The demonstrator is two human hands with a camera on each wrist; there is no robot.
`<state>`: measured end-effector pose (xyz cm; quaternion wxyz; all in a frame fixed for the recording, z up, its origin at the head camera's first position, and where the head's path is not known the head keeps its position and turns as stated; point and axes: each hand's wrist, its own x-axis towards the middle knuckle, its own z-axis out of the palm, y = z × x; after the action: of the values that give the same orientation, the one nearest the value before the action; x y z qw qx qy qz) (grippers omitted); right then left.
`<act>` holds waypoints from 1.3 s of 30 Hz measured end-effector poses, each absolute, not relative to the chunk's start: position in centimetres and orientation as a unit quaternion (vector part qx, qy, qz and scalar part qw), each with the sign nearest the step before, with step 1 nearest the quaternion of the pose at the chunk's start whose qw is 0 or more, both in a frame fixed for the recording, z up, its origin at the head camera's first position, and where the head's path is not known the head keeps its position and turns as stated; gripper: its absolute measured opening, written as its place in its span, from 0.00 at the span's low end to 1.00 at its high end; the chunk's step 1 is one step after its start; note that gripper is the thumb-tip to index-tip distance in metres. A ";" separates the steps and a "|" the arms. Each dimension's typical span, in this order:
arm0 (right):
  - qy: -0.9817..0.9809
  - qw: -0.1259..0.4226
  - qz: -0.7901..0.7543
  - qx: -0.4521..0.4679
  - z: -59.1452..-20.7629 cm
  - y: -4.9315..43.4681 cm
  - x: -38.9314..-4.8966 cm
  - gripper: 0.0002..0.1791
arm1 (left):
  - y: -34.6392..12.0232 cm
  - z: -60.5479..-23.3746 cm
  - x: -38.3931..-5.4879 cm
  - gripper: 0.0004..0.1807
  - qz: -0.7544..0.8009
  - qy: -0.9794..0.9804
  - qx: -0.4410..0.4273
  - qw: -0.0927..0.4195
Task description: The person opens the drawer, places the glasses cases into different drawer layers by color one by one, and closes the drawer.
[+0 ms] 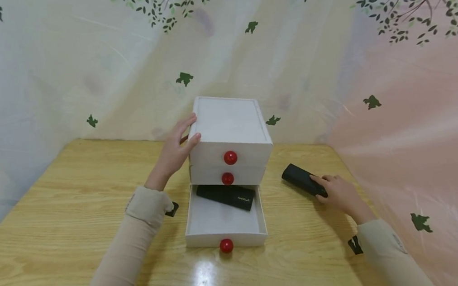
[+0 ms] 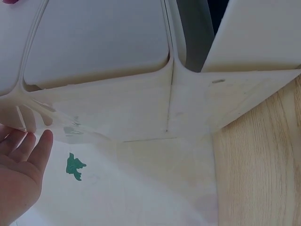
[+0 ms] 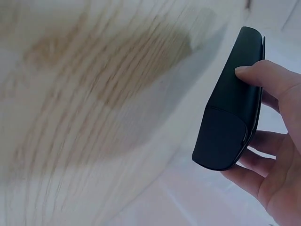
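Observation:
A white drawer unit (image 1: pixel 229 120) with red ball knobs stands on the table, its bottom drawer (image 1: pixel 193 223) pulled out. Inside that drawer lies a flat black case (image 1: pixel 227 196) with small light lettering. My left hand (image 1: pixel 173 148) rests against the unit's upper left side, thumb near the front top corner. In the left wrist view, the fingers of the left hand (image 2: pixel 21 174) touch the unit's side wall (image 2: pixel 117 113). To the right of the unit, my right hand (image 1: pixel 339 193) holds a black glasses case (image 3: pixel 230 103) between thumb and fingers, and the case looks closed.
The wooden table (image 1: pixel 107 199) spreads around the unit. A pale curtain (image 1: pixel 136 69) with leaf and bird prints hangs behind it, and a pinkish curtain (image 1: pixel 421 144) borders the right side. The two upper drawers, with red knobs (image 1: pixel 230 157), are closed.

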<state>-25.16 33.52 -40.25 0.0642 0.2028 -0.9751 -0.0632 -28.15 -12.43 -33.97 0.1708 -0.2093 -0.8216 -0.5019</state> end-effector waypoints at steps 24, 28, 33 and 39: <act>-0.960 0.131 0.005 0.249 -38.0 30.7 -17.7 0.33 | -12.7 -34.0 -27.9 0.32 -0.499 -0.824 -0.206 0.172; -0.953 0.144 -0.001 0.267 -37.8 30.1 -16.9 0.34 | -12.7 -33.9 -27.9 0.32 -0.499 -0.823 -0.207 0.174; -0.944 0.158 -0.005 0.290 -37.5 29.0 -16.3 0.34 | -12.7 -33.9 -27.9 0.31 -0.499 -0.824 -0.207 0.172; -0.933 0.170 -0.013 0.316 -37.1 27.5 -16.1 0.35 | -12.5 -33.8 -27.9 0.31 -0.504 -0.822 -0.206 0.167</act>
<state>-16.15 27.54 -37.11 0.1704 0.3163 -0.9331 -0.0128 -27.86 -12.52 -33.82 0.1673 -0.2064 -0.8219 -0.5038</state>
